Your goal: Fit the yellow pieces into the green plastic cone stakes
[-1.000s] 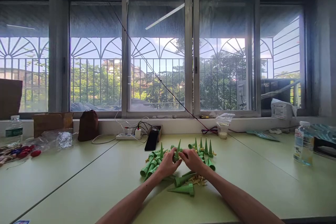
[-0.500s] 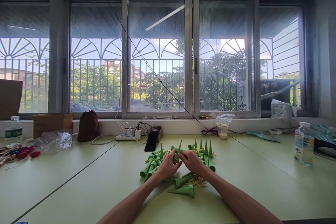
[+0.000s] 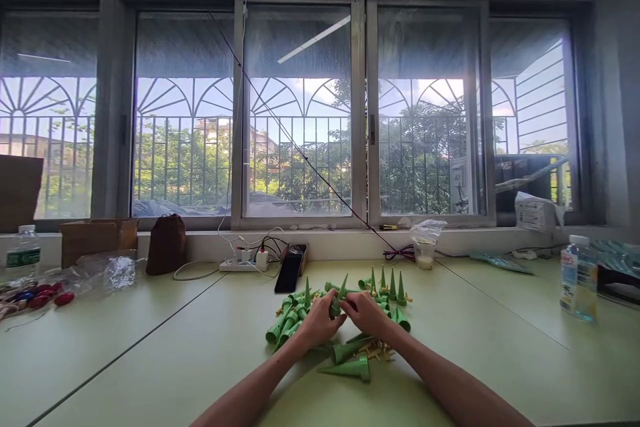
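My left hand (image 3: 320,320) is closed round a green plastic cone-shaped spike (image 3: 341,288), whose tip points up and leans a little right. My right hand (image 3: 367,313) meets it from the right, thumb and fingers pinched at the spike's side; whatever is between them is too small to make out. Green spikes (image 3: 290,323) lie in a heap left of my left hand. Beyond my right hand several spikes (image 3: 393,283) stand upright with small yellow pieces near them. Closer to me lie a loose spike (image 3: 350,368) and a pile of small yellow T-shaped pieces (image 3: 377,350).
A phone (image 3: 289,272) and a power strip (image 3: 243,265) with cables lie at the back of the table. A plastic cup (image 3: 425,253) stands behind the spikes. One bottle (image 3: 579,277) is at the right, another (image 3: 23,257) at the far left, near a brown pouch (image 3: 167,245).
The held spike leans slightly more to the right, and my right fingers have shifted a little against its side. The view has tilted slightly; the other spikes lie as before.
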`<state>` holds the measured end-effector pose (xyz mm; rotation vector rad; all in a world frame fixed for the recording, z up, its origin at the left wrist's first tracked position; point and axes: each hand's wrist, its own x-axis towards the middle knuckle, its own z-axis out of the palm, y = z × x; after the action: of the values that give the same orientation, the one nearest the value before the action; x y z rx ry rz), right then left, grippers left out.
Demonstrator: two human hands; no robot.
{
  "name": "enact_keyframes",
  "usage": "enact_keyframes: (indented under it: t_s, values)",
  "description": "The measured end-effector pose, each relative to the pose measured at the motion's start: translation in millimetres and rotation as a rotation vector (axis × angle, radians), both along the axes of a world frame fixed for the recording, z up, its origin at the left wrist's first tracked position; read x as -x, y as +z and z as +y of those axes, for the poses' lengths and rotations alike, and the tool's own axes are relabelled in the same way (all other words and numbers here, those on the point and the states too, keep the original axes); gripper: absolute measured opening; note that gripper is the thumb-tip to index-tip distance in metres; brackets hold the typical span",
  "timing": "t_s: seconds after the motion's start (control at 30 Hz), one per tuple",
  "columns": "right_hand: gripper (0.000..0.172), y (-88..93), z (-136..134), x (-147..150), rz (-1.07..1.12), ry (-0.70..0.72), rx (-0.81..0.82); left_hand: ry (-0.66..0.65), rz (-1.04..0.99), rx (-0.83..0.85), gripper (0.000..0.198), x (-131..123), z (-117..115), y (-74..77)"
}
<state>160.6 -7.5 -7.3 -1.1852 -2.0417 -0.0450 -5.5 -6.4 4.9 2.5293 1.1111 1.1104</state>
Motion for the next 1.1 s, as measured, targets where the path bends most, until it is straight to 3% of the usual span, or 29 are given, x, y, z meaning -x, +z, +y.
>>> enact_keyframes:
  t_s: [1.1]
  values:
    - [0.032, -3.8, 3.8, 0.4, -0.039, 0.022, 0.033, 0.036, 0.072, -0.011, 0.019, 1.5, 1.6, -3.6]
